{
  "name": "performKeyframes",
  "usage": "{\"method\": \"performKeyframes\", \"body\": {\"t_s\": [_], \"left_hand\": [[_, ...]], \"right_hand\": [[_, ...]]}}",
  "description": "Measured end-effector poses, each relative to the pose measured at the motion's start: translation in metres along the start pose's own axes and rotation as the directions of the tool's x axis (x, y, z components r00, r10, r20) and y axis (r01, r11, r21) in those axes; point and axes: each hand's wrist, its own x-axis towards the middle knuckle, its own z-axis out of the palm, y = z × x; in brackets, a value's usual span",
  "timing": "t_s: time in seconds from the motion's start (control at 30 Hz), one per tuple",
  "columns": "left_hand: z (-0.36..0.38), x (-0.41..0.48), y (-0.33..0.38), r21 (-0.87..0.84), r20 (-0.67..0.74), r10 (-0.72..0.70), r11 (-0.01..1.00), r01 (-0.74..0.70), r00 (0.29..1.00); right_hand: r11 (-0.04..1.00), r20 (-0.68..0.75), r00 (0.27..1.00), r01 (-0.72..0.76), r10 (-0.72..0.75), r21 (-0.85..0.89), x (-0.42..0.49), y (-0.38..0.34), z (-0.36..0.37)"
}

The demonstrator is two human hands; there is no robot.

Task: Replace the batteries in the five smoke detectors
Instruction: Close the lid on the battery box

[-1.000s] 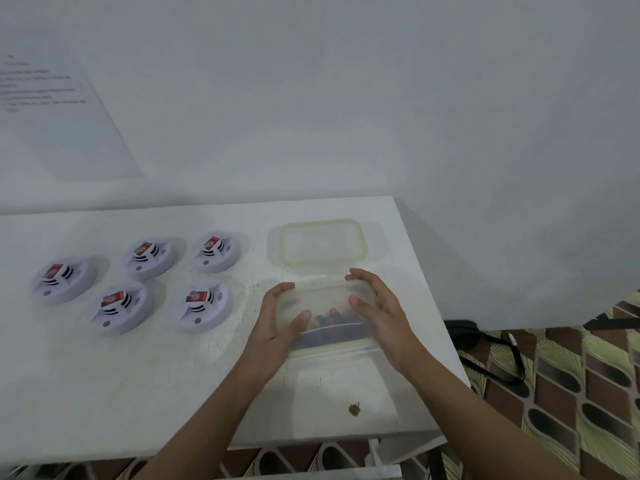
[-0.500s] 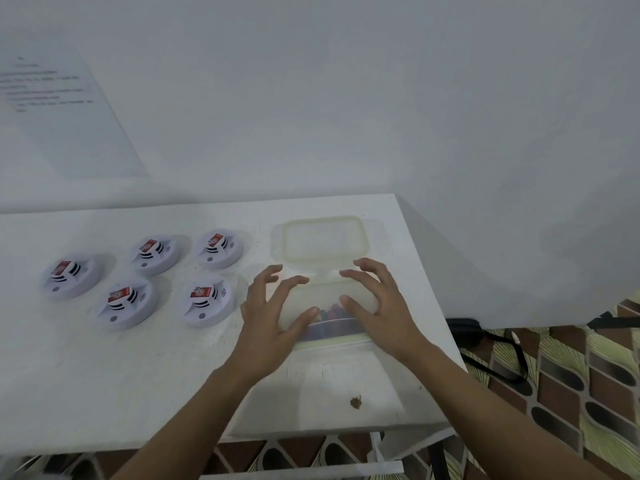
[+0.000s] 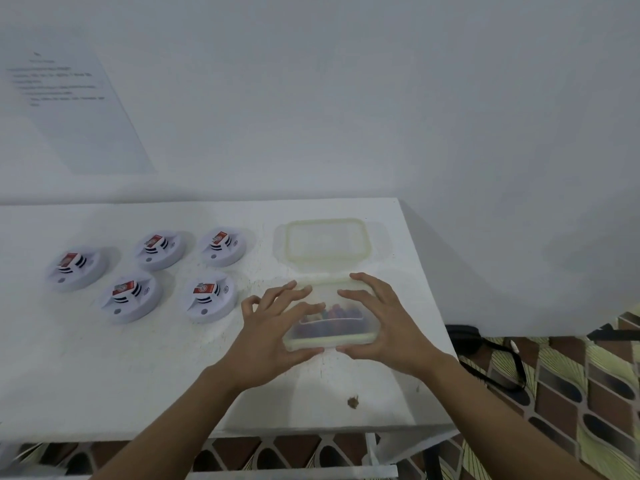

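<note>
Five white round smoke detectors lie on the white table (image 3: 104,375), each with a red-labelled battery on top: at the far left (image 3: 74,268), back middle (image 3: 160,250), back right (image 3: 223,247), front left (image 3: 129,296) and front right (image 3: 208,296). To their right stands a clear plastic container (image 3: 329,327) holding several coloured batteries. My left hand (image 3: 270,337) and my right hand (image 3: 388,323) hover over its two ends with fingers spread, and both thumbs touch its front rim. Its right end is hidden under my right hand.
The container's clear lid (image 3: 325,244) lies flat just behind it. A printed sheet (image 3: 69,98) hangs on the wall at the left. A small brown speck (image 3: 353,402) sits near the table's front edge. A black strap (image 3: 485,358) lies on the patterned floor to the right.
Both hands gripped the container's sides a second ago. Their fingers have since lifted off and spread, leaving the thumbs at the front rim. The view has shifted slightly.
</note>
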Motion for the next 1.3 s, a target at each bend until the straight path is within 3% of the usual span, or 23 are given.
{"method": "performKeyframes", "body": {"t_s": [0.23, 0.33, 0.43, 0.5, 0.57, 0.63, 0.77, 1.3], "left_hand": [[0.001, 0.008, -0.006, -0.052, 0.008, 0.014, 0.999, -0.014, 1.0], [-0.007, 0.006, -0.006, -0.255, 0.064, 0.007, 0.967, 0.01, 0.998], [-0.011, 0.006, -0.003, -0.586, 0.006, -0.112, 0.804, 0.094, 0.994], [-0.008, 0.013, 0.0, -0.703, -0.08, -0.316, 0.69, 0.171, 0.945], [-0.007, 0.024, 0.003, -0.8, -0.015, -0.511, 0.522, 0.296, 0.859], [-0.006, 0.034, 0.003, -0.842, 0.095, -0.557, 0.397, 0.365, 0.825], [0.004, 0.048, -0.003, -0.788, 0.12, -0.485, 0.484, 0.38, 0.867], [0.005, 0.078, -0.01, -0.747, 0.071, -0.484, 0.553, 0.368, 0.872]], "right_hand": [[0.996, -0.06, 0.998, -0.03, 0.026, -0.079, 0.004, -0.003, 0.004], [0.987, 0.0, 0.987, -0.159, 0.159, 0.008, 0.005, -0.006, -0.001], [0.92, 0.022, 0.956, -0.287, 0.292, 0.267, 0.003, -0.012, -0.007], [0.85, -0.143, 0.914, -0.284, 0.379, 0.443, 0.008, -0.019, -0.004], [0.749, -0.249, 0.821, -0.288, 0.514, 0.596, 0.018, -0.024, 0.003], [0.679, -0.241, 0.781, -0.293, 0.576, 0.673, 0.029, -0.027, 0.011], [0.689, -0.243, 0.764, -0.335, 0.598, 0.642, 0.042, -0.023, 0.018], [0.706, -0.208, 0.822, -0.293, 0.531, 0.645, 0.071, 0.003, 0.016]]}}
